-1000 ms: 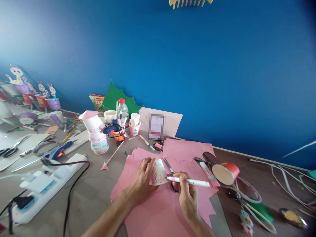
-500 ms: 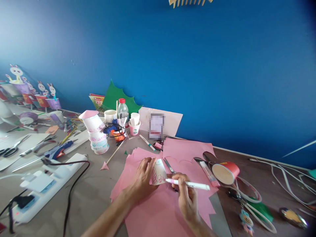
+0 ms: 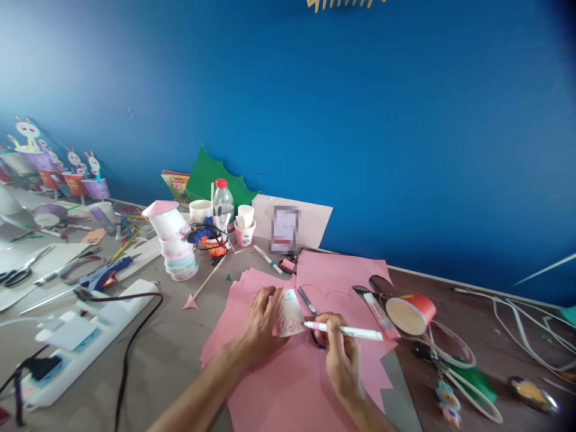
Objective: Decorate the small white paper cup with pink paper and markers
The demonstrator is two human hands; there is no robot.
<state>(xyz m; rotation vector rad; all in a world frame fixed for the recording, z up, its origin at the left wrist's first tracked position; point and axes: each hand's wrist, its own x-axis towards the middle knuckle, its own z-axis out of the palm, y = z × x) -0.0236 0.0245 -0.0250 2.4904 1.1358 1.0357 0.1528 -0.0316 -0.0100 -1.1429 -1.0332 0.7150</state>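
- Head view, left hand (image 3: 261, 321): fingers closed over the left side of a white piece (image 3: 293, 313), gripping it; its far fingers hidden
- White piece: upright or tilted, cannot tell; above the pink paper (image 3: 288, 390), between the two hands, its face bearing pink line drawing and a small teal mark
- Right hand (image 3: 342, 357): thumb and fingers pinched round a white marker (image 3: 355, 332), pink tip pointing left at the white piece's right edge; contact of tip, cannot tell
- Scissors (image 3: 306, 299): lying on the pink paper just beside the white piece, handles partly behind the right hand
- Pink glue-like tube (image 3: 382, 318): right of the right hand, near a red paper cup (image 3: 422, 312) on its side
- Stack of decorated white cups (image 3: 179, 249): left of the pink paper, topped by a pink cone (image 3: 161, 207)
- Power strip (image 3: 94, 345): well left of the left hand, a dark cable beside it
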